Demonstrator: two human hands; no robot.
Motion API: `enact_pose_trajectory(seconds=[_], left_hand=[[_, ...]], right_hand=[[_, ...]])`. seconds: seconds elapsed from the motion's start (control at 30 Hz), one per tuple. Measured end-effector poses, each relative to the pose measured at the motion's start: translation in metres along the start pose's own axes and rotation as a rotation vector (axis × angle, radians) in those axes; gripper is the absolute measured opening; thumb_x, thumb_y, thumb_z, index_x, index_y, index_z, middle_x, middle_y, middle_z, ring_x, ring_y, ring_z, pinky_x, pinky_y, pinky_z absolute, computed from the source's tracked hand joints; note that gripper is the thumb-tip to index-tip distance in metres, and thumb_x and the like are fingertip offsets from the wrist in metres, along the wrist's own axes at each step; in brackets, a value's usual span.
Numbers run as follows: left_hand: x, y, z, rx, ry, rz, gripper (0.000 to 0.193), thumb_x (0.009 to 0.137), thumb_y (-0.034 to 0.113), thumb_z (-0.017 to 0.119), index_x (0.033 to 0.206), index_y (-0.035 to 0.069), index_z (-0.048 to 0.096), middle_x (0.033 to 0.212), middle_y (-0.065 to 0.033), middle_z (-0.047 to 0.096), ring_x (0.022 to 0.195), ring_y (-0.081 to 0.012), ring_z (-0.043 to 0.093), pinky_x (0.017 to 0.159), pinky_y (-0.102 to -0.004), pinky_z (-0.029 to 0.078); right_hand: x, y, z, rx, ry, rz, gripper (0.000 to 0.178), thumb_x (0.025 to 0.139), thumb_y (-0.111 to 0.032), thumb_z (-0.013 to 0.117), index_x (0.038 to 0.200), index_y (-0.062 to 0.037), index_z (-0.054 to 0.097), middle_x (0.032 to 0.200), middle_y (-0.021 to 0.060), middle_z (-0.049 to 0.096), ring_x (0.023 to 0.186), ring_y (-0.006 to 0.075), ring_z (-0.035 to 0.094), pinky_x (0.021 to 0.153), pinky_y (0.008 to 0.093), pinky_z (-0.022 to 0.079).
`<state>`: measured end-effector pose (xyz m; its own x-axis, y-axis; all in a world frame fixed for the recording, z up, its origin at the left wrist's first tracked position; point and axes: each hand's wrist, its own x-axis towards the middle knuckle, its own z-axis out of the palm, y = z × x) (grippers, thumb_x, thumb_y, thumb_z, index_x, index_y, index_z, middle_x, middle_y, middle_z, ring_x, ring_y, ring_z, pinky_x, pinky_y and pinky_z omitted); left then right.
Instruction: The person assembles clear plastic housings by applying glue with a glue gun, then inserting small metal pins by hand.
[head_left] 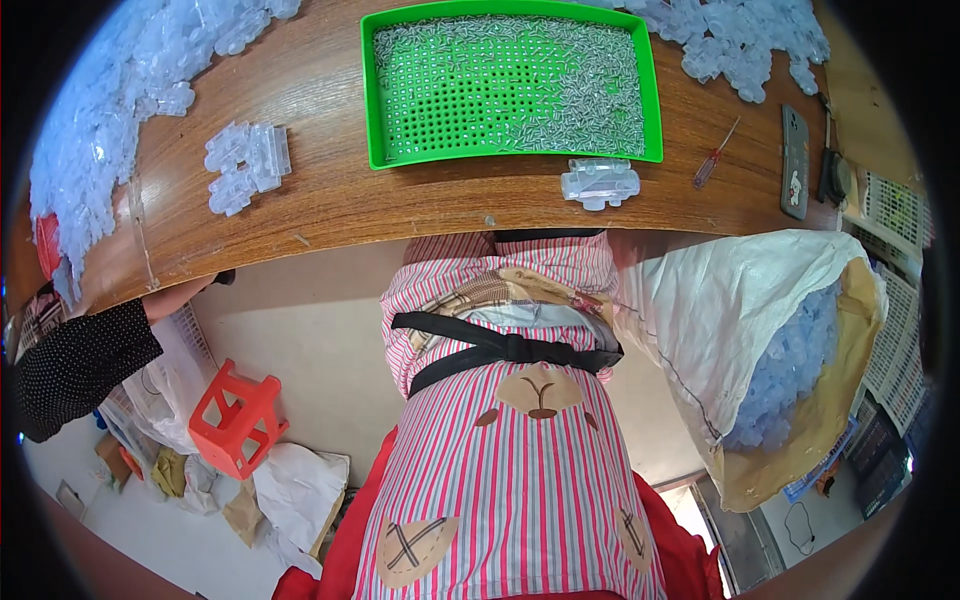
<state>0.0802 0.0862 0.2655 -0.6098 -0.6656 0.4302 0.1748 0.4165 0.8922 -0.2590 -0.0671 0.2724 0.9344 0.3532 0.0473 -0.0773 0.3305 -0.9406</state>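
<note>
Neither of my hands shows; only my red sleeves appear beside the striped apron (510,470), and blurred arm-like shapes edge the lower rim. On the brown wooden table (330,110) in front of me stands a green perforated tray (372,110) holding many small silver screws (600,100). A clear plastic part (600,184) lies against the tray's near side, right of its middle. Several similar clear parts (247,163) are grouped to the left. A screwdriver (710,163) with a reddish handle lies right of the tray, beside a long grey case (794,162).
Heaps of clear plastic parts cover the table's far left (100,150) and far right (745,40). At my right stands an open white sack (700,290) full of such parts. A red stool (237,420) is on the floor at left, near another person's dark dotted sleeve (90,365).
</note>
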Motion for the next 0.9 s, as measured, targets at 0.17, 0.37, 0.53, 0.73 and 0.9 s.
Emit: enact_pose_trajectory(seconds=[0.17,0.37,0.53,0.73,0.9], left_hand=[[0.007,0.000,-0.004,-0.021,-0.079,0.024,0.020,0.094,0.014,0.045,0.107,0.002,0.057,0.108,-0.0078,0.056,0.098,-0.0212,0.053,0.085,-0.0396,0.043],[0.016,-0.001,-0.018,-0.047,-0.212,0.057,0.022,0.095,0.014,0.044,0.108,0.002,0.057,0.111,-0.0078,0.056,0.101,-0.0215,0.053,0.087,-0.0401,0.043],[0.018,-0.005,-0.021,-0.054,-0.288,0.148,0.023,0.095,0.015,0.043,0.109,0.002,0.056,0.113,-0.0077,0.055,0.104,-0.0217,0.053,0.089,-0.0404,0.042],[0.021,-0.014,-0.025,-0.075,-0.370,0.267,0.024,0.096,0.015,0.042,0.111,0.003,0.056,0.116,-0.0077,0.055,0.106,-0.0219,0.053,0.091,-0.0409,0.042],[0.027,-0.020,-0.027,-0.090,-0.425,0.354,0.025,0.097,0.016,0.041,0.112,0.003,0.056,0.118,-0.0076,0.055,0.109,-0.0222,0.052,0.093,-0.0413,0.042]], right_hand=[[-0.005,0.010,0.001,0.016,0.027,-0.081,0.032,0.088,-0.020,0.050,0.105,0.0054,0.061,0.108,0.0205,0.062,0.104,0.0349,0.059,0.095,0.0461,0.045],[-0.003,0.028,0.006,0.015,0.084,-0.198,0.032,0.089,-0.020,0.049,0.105,0.0055,0.061,0.108,0.0208,0.062,0.104,0.0350,0.059,0.094,0.0458,0.045],[-0.004,0.023,0.015,-0.016,0.123,-0.226,0.032,0.090,-0.020,0.049,0.105,0.0056,0.061,0.108,0.0209,0.062,0.104,0.0351,0.060,0.093,0.0456,0.045],[-0.004,0.018,0.025,-0.044,0.173,-0.245,0.032,0.091,-0.020,0.048,0.106,0.0057,0.061,0.108,0.0211,0.062,0.103,0.0352,0.060,0.093,0.0453,0.046],[-0.006,0.012,0.027,-0.057,0.199,-0.260,0.032,0.092,-0.020,0.048,0.106,0.0058,0.061,0.108,0.0213,0.062,0.103,0.0353,0.060,0.092,0.0451,0.046]])
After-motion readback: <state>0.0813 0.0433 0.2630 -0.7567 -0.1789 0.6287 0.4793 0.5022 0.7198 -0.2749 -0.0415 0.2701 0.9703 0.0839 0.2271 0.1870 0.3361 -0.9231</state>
